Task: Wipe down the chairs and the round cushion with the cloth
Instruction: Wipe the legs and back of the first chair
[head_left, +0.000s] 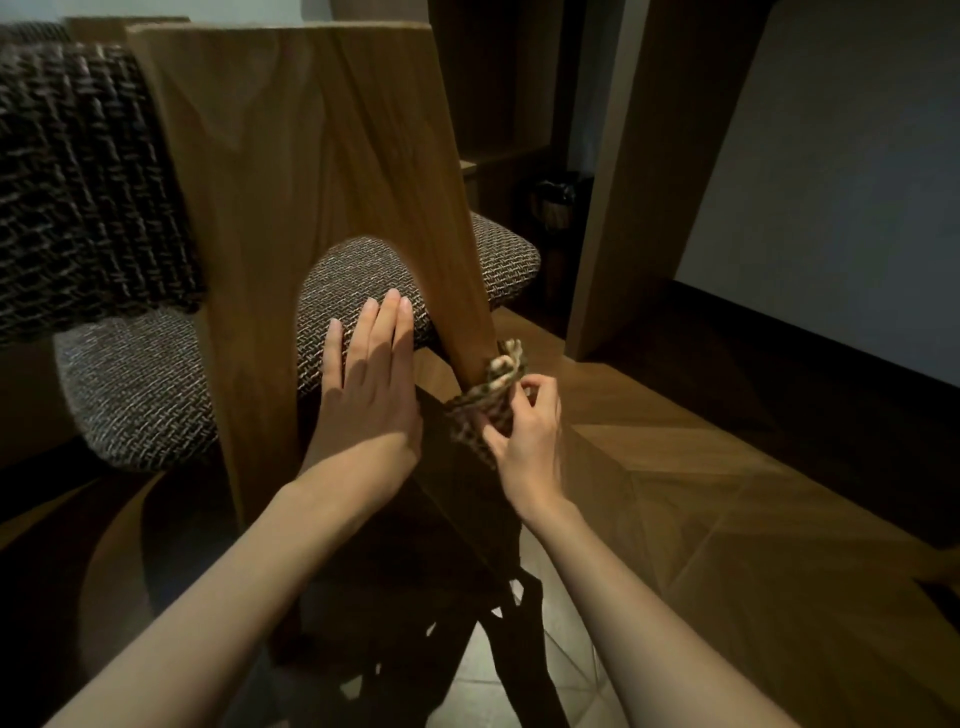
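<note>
Wooden chair (311, 156) — one; left hand (371, 379) flat on its seat (353, 280), right hand (524, 431) gripping one cloth (493, 387).

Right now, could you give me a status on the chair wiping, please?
Left hand flat on woven seat. Right hand grips cloth against wooden chair back, low down. Nothing blocking seen.

The right hand (524, 436) hides part of the cloth (500, 378); the woven backrest (78, 182) is cropped
</note>
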